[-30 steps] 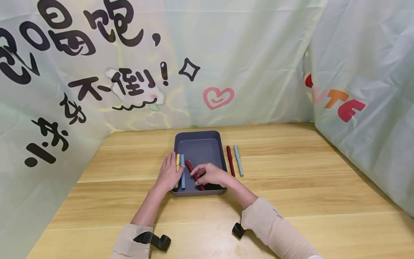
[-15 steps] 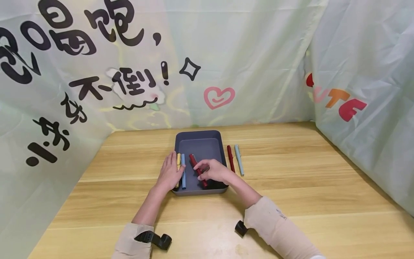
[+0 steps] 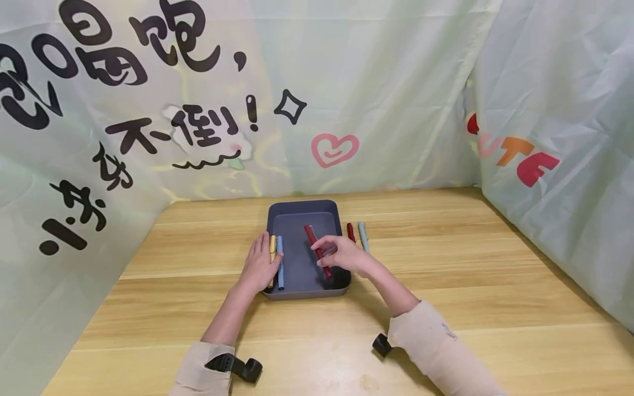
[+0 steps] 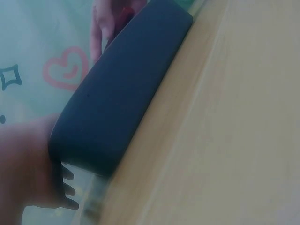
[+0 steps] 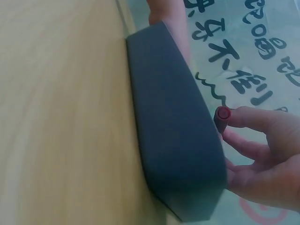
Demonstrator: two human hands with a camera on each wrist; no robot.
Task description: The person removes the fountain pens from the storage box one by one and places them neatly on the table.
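In the head view my left hand [image 3: 258,265] holds the left wall of a dark grey-blue tray [image 3: 308,295], fingers outside it and thumb reaching inside. Beneath that thumb lies a light blue pen [image 3: 280,275], with a yellow pen [image 3: 273,245] next to it along the wall. My right hand [image 3: 342,254] pinches a dark red pen [image 3: 310,235] between thumb and fingers, over the tray's right half. The pen slants, its far end toward the left. In the right wrist view the red pen's round end [image 5: 224,113] shows at the tray's rim.
Right of the tray, a second dark red pen [image 3: 351,231] and a pale blue pen [image 3: 363,234] lie on the wooden table [image 3: 446,264], partly hidden by my right hand. Printed curtains [image 3: 386,99] stand behind and at both sides.
My right hand has moved right and slightly away from me, carrying the red pen from beside the blue pen toward the tray's right side. The left hand keeps its place.
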